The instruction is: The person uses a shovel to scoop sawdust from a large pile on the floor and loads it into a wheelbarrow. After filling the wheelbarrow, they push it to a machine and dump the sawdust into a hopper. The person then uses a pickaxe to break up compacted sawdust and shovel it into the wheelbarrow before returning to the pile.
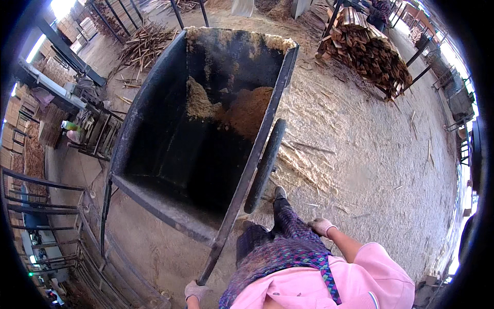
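Far left: metal racks (56,211) and stacked boxes (13,123) are standing along the edge of the floor, with a metal stand (100,134) just beside the cart.

Upper left: a heap of loose wood sticks (146,44) is lying on the ground.

Centre: a black metal handcart (154,118) is tilting forward, its open tub facing the viewer. Sawdust (242,110) is sitting deep in the tub toward the front end, and more is crusting the top rim. A rubber wheel (266,165) is showing on the cart's right side.

Lower centre: the left hand (195,290), gloved, is wrapping closed around the end of the cart handle (218,247).

Right of centre: the right hand (321,225), also gloved, is hanging loosely curled beside the person's leg, holding nothing, apart from the cart.

Upper right: a stacked bundle of cut wood (373,51) is resting on a frame.

Right: the sawdust-strewn floor (370,154) is spreading out.
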Demonstrator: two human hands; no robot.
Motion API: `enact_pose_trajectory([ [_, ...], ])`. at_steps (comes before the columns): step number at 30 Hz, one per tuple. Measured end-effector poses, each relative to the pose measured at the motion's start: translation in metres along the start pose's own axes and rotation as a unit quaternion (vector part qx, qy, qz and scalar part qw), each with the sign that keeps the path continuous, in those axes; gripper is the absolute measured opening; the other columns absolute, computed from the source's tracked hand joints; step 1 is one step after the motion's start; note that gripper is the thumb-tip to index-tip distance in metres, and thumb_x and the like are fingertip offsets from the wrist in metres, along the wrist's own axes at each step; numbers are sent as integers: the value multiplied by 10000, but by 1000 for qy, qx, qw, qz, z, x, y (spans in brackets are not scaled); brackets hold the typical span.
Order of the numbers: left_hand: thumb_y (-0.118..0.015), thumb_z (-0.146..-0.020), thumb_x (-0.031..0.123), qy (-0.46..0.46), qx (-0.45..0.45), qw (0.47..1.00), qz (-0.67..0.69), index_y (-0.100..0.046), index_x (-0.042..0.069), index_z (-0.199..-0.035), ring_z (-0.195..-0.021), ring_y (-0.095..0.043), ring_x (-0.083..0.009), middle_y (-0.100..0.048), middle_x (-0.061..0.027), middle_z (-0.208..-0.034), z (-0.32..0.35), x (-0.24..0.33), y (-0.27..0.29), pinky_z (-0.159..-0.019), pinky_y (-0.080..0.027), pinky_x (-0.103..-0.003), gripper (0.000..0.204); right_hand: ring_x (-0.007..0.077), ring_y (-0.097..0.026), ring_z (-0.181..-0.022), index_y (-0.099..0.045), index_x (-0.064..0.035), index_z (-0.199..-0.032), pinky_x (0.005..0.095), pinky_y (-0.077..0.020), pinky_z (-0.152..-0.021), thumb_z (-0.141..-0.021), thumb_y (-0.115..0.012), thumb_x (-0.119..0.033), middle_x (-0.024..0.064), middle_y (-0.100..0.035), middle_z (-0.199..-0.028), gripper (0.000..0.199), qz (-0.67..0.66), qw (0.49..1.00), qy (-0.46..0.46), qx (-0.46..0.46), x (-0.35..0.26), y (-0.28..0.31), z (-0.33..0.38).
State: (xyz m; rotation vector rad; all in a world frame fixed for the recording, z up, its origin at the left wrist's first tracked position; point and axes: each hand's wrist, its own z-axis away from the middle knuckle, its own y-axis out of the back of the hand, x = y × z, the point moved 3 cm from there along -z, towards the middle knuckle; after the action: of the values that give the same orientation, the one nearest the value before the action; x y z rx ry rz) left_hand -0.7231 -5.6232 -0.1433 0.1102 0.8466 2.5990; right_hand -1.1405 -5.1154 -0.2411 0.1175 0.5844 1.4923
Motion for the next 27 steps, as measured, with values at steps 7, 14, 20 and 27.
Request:
enact_pose_trajectory([
  [7, -743, -781, 157, -44, 420, 866, 269, -497, -52, -1404, -1252, -566, -416, -575, -269, -1359, 22, 77, 30, -1094, -437, -432, 702, 416, -670, -1114, -724, 16, -1128, 459, -502, -968, -889, -584, -536, 290, -697, -1149, 618, -46, 995, -82, 18, -32, 58, 16],
  [14, -763, -804, 207, -338, 452, 811, 157, -487, -42, -1426, -1325, -512, -430, -530, -266, -1423, 66, 342, 114, -1145, -389, -462, 725, 410, -683, -1081, -728, 7, -1132, 457, -517, -935, -871, -588, -559, 276, -707, -1135, 639, -28, 997, -72, 27, 3, 105, -23],
  [20, -742, -855, 271, -347, 469, 806, 100, -466, -38, -1444, -1334, -479, -448, -510, -284, -1427, 42, 490, 109, -1140, -375, -488, 720, 408, -685, -1078, -734, -11, -1125, 459, -516, -937, -884, -583, -550, 270, -706, -1130, 609, -57, 996, -61, 18, 58, 181, -24],
  [27, -651, -920, 182, -199, 495, 842, 75, -616, -42, -1313, -1180, -620, -415, -660, -254, -1262, -4, 541, 85, -1038, -473, -449, 454, 173, -644, -671, -633, -24, -1188, 328, -529, -574, -975, -605, -338, 74, -647, -830, 380, -549, 796, -214, 139, 219, 247, -1],
])
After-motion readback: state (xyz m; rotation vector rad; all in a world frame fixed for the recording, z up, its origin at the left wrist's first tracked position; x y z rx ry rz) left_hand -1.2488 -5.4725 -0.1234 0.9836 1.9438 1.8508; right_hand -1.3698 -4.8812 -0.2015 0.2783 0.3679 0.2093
